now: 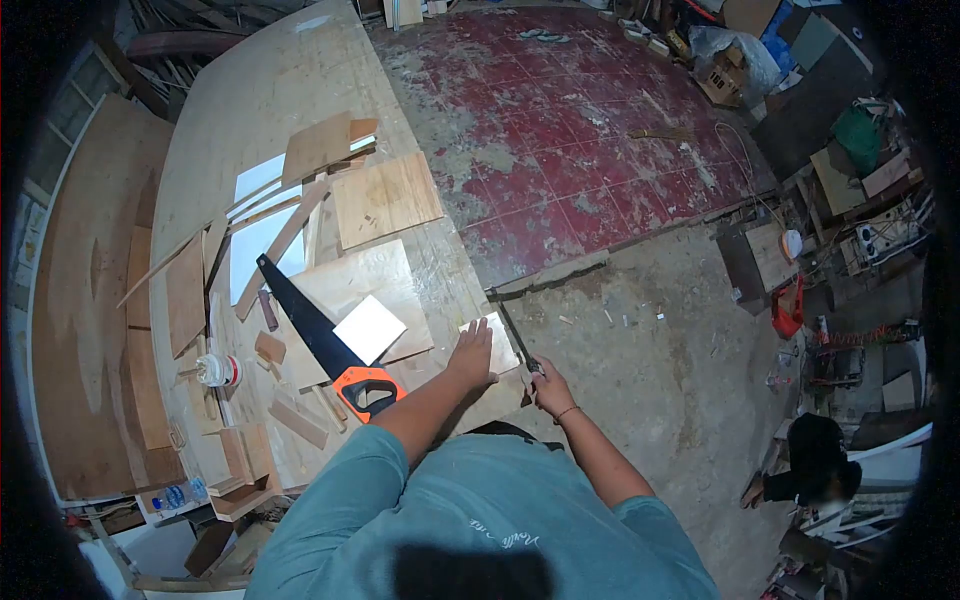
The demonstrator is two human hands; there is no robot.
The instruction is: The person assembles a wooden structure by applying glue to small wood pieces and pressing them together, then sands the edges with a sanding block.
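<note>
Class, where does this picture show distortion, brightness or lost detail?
Head view: the workbench bows and black rounds the corners; head view: a small white panel looks nearly washed out; head view: the dark tool in the right hand lacks detail; head view: a dark blur hides shirt fabric.

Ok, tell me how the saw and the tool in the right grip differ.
The saw lies among boards; the tool is held in the right grip. The saw's blade is broad and tapering; the tool looks narrow. The saw's orange handle shows; the tool's held end is mostly hidden. Both are long and dark.
</note>
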